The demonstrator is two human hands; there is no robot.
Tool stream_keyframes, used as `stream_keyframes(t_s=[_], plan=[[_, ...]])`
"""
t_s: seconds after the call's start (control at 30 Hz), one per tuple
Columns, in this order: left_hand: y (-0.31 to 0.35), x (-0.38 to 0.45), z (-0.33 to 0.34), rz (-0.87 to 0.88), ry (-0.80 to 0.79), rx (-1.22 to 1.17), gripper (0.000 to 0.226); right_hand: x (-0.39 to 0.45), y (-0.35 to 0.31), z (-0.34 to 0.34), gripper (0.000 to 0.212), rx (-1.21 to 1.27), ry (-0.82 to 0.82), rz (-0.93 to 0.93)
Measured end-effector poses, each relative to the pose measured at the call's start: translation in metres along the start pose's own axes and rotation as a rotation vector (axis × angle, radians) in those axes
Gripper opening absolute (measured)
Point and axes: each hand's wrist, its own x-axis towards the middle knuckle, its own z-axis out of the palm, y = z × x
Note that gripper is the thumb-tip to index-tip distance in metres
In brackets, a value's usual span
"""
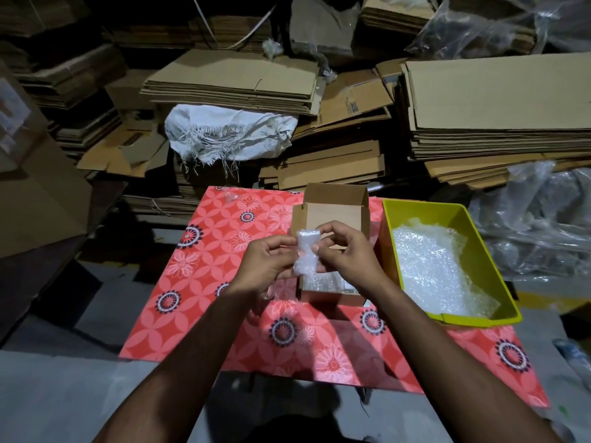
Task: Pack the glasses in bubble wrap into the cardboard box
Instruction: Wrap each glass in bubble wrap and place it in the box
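While both hands meet above the open cardboard box (331, 215), they pinch a small bubble-wrapped bundle (306, 253) held upright, its long axis running away from the person. The left hand (267, 265) grips its left edge, the right hand (347, 251) its right, fingers curled. More bubble wrap lies inside the box beneath. Just right stands a yellow bin (425, 212) holding loose bubble wrap sheets (435, 270), all on a red floral table (208, 282); flattened cardboard stacks (479, 123) rise behind

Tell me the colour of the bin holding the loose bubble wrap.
Yellow-green bin, seen best in the head view.
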Motion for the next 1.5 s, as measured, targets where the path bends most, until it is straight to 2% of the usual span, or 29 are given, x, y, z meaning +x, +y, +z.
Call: stream_keyframes(t_s=[0.2,0.37,0.43,0.5,0.63,0.77,0.83,0.93,1.03,1.1,1.23,1.37,1.5], plan=[[-0.001,0.001,-0.022,0.000,0.045,0.022,0.020,0.006,0.007,0.020,0.023,-0.052,0.049,-0.099],[0.003,-0.001,-0.039,-0.090,0.062,-0.177,0.021,0.008,0.012,0.041,0.034,-0.238,0.131,-0.263],[0.001,-0.003,-0.048,-0.103,0.048,-0.194,0.017,0.007,0.016,0.049,0.027,-0.271,0.102,-0.292],[-0.006,-0.004,-0.059,-0.109,0.052,-0.167,0.015,0.005,0.021,0.056,0.023,-0.252,0.058,-0.250],[-0.021,-0.004,-0.076,-0.114,0.103,-0.277,0.019,0.004,0.027,0.074,0.012,-0.125,-0.026,-0.117],[-0.038,-0.005,-0.092,-0.092,0.138,-0.186,0.020,0.009,0.039,0.092,0.013,-0.147,0.015,-0.040],[-0.048,0.000,-0.107,-0.081,0.132,-0.083,0.030,0.015,0.043,0.095,0.015,-0.151,0.075,-0.009],[-0.070,0.014,-0.132,-0.086,0.130,0.140,0.059,0.031,0.047,0.091,0.025,-0.188,0.171,0.044],[-0.091,0.025,-0.143,-0.043,0.129,0.466,0.075,0.048,0.052,0.093,0.031,-0.348,0.144,0.060],[-0.101,0.033,-0.141,0.002,0.103,0.551,0.082,0.058,0.059,0.100,0.029,-0.572,0.069,0.036],[-0.119,0.049,-0.132,0.096,0.052,0.571,0.087,0.070,0.076,0.118,0.029,-0.891,-0.138,0.038],[-0.129,0.059,-0.127,0.071,0.040,0.557,0.079,0.077,0.090,0.124,0.029,-1.067,-0.173,-0.013],[-0.138,0.064,-0.130,0.090,0.052,0.522,0.078,0.081,0.095,0.130,0.014,-1.168,-0.248,-0.010]])
